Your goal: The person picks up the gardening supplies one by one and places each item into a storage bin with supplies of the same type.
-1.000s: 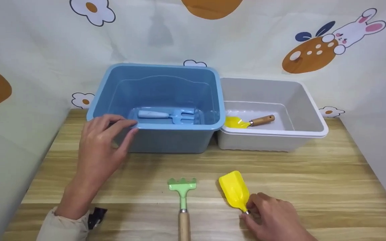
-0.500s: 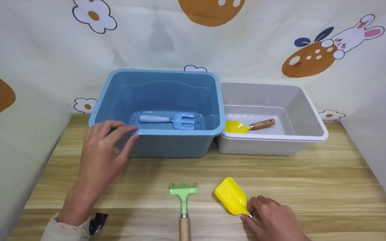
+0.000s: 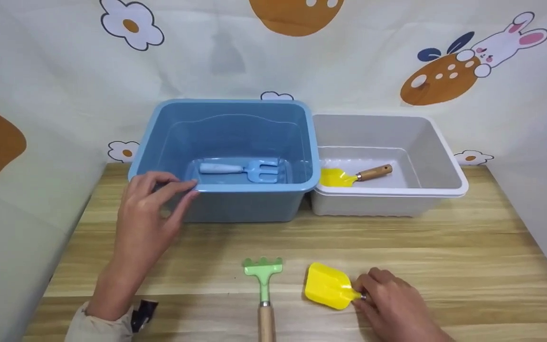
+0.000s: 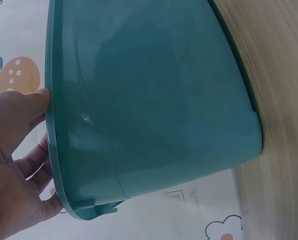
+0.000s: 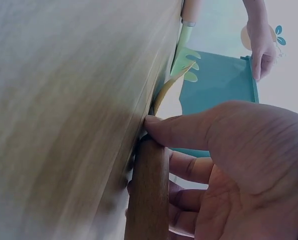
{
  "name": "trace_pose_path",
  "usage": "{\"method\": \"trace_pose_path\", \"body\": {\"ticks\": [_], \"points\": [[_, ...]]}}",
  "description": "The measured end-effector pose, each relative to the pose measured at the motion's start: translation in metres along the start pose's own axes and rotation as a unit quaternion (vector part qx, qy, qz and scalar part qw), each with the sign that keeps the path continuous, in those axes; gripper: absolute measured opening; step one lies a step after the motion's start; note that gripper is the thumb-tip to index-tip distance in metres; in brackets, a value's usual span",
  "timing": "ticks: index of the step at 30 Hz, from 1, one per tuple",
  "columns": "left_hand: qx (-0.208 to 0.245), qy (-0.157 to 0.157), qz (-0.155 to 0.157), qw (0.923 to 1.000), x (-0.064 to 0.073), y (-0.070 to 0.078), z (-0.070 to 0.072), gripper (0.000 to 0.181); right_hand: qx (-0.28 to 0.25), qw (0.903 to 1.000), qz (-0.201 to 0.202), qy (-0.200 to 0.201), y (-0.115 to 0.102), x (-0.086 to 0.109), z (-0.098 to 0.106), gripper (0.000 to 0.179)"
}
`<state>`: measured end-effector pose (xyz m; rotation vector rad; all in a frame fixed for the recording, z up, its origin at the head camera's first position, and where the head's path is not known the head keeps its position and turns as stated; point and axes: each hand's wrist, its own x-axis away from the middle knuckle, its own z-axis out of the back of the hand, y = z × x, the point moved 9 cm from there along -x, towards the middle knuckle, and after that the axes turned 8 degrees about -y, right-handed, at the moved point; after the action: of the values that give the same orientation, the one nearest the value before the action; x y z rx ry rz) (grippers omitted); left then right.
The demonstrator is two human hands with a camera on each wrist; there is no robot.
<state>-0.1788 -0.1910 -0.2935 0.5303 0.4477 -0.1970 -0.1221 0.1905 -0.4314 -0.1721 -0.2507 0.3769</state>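
Note:
My left hand (image 3: 147,213) pinches the front rim of a blue plastic bin (image 3: 242,204); in the left wrist view the thumb (image 4: 39,100) and fingertips meet that rim. A blue hand fork (image 3: 242,169) lies inside the bin. My right hand (image 3: 394,301) grips a yellow toy shovel (image 3: 328,286) where its wooden handle (image 5: 151,195) meets the metal collar. The blade lies low over the table, pointing left. Left of it lies a small green rake (image 3: 264,273) with a wooden handle, teeth toward the bins.
A light grey bin (image 3: 373,204) stands right against the blue bin and holds another yellow shovel (image 3: 340,177) with a wooden handle. The wood-grain table (image 3: 468,256) is bounded by a printed cloth backdrop (image 3: 349,61) at the back and sides.
The right hand has turned the yellow shovel so its blade swings from pointing away to pointing left, and nearer to the table front. The left hand keeps its hold on the rim.

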Motion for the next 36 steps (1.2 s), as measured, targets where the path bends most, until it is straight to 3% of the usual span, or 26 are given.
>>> {"method": "trace_pose_path", "body": {"ticks": [6,13,22,32,36], "points": [[0.006,0.006,-0.004,1.0,0.0,-0.001,0.001,0.026,-0.009,0.9997,0.014,-0.019,0.003,-0.005,0.001,0.016],[0.002,0.02,-0.021,0.9996,0.004,-0.001,0.008,0.024,-0.022,0.9982,0.055,0.002,-0.002,-0.005,0.0,0.014],[0.004,0.009,-0.013,0.9999,0.0,0.001,0.0,0.026,-0.056,0.9965,0.062,0.003,0.005,-0.004,-0.005,0.013],[-0.004,0.001,-0.012,0.9999,0.002,0.005,0.0,0.026,-0.103,0.9922,0.055,-0.044,0.008,-0.005,-0.009,0.011],[-0.01,0.005,-0.018,0.9998,0.001,0.006,0.002,0.025,-0.127,0.989,0.064,-0.04,0.008,-0.004,-0.006,0.011]]}}
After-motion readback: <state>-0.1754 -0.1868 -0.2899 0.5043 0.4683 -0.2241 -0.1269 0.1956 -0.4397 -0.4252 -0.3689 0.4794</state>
